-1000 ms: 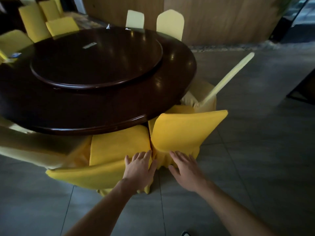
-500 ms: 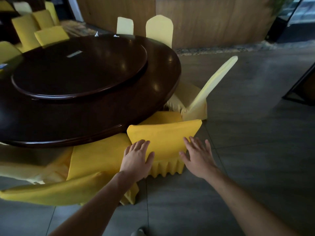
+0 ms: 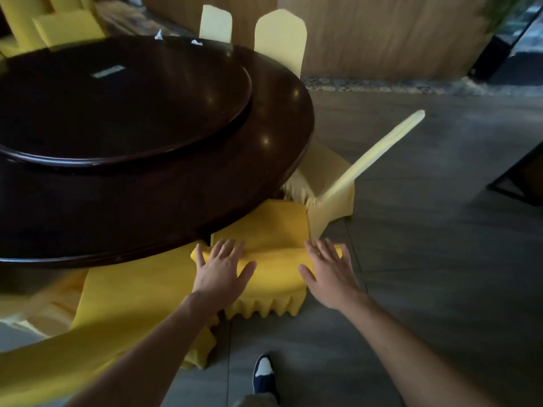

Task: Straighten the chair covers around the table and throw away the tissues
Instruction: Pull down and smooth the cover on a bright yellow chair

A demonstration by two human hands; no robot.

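Head view: left hand [image 3: 219,270] & right hand [image 3: 329,273] lie flat, fingers spread, gripping nothing, on the near yellow chair cover [image 3: 273,268] at the table [image 3: 282,136] edge. Tissues [image 3: 196,42] sit far side of table. Risk: flat palms w/o grip may bunch the cover instead of smoothing it.

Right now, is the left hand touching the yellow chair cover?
Touching. The head view shows the left hand lying flat, fingers spread, on the top of the yellow chair cover.

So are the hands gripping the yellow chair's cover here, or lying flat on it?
Flat. Left hand and right hand rest with straight, spread fingers on the yellow chair cover, pinching nothing.
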